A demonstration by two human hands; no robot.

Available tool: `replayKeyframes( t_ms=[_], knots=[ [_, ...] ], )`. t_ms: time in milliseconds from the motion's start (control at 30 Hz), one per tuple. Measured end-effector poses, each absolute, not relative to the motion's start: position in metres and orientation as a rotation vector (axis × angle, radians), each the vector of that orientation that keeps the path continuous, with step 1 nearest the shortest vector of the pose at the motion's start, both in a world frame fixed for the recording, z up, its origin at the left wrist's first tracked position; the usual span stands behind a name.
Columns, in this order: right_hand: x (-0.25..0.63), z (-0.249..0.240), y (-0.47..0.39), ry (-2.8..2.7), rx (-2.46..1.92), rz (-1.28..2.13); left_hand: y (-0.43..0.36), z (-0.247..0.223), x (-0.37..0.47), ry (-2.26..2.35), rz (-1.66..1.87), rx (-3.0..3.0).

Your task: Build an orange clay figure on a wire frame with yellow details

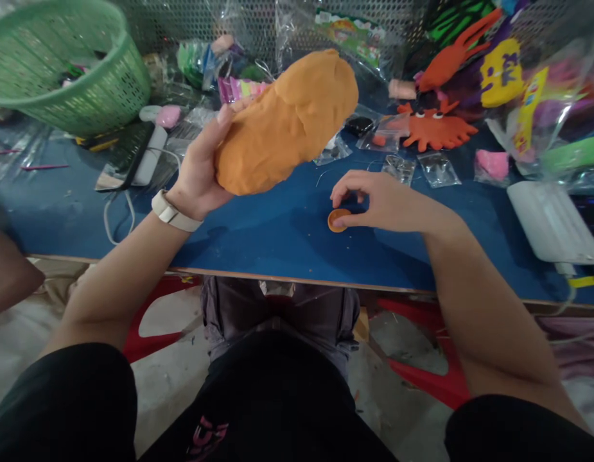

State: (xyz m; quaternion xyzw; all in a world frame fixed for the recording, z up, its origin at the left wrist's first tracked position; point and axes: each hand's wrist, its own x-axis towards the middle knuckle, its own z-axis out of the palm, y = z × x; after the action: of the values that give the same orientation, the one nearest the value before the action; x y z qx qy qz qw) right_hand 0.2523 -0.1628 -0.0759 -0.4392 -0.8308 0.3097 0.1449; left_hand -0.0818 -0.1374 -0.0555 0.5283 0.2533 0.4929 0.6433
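My left hand (205, 160) is wrapped round one end of a large, long lump of orange modelling clay (287, 122), held up above the table and tilted toward the upper right. Its surface is smooth with shallow creases, and most of the fingers are hidden behind it. My right hand (374, 199) is low over the blue table (277, 237), fingers curled. Its thumb and a fingertip are at a small round orange clay piece (338, 219) that looks dished, with a raised rim. Part of this piece is hidden by the thumb.
A green plastic basket (108, 83) stands at the back left, near a phone (133, 154) and white cable. Behind on the right are an orange clay crab (436, 128), small plastic bags (438, 169) and a yellow piece (503, 74). A white power bank (554, 221) lies at right.
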Motion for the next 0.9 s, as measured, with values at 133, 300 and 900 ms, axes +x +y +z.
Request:
replayKeyframes(
  t_ms=[133,300,900],
  knots=[
    [0.247,-0.067,-0.166,-2.349,-1.333,1.108,-0.144,-0.048,-0.080,0.477,1.161,1.146],
    [0.252,-0.063,-0.166,-2.426,-1.304,1.171,-0.148,-0.042,-0.082,0.436,1.173,1.087],
    [0.258,-0.055,-0.167,-2.364,-1.255,1.236,-0.126,-0.055,-0.093,0.429,1.264,1.121]
  ],
)
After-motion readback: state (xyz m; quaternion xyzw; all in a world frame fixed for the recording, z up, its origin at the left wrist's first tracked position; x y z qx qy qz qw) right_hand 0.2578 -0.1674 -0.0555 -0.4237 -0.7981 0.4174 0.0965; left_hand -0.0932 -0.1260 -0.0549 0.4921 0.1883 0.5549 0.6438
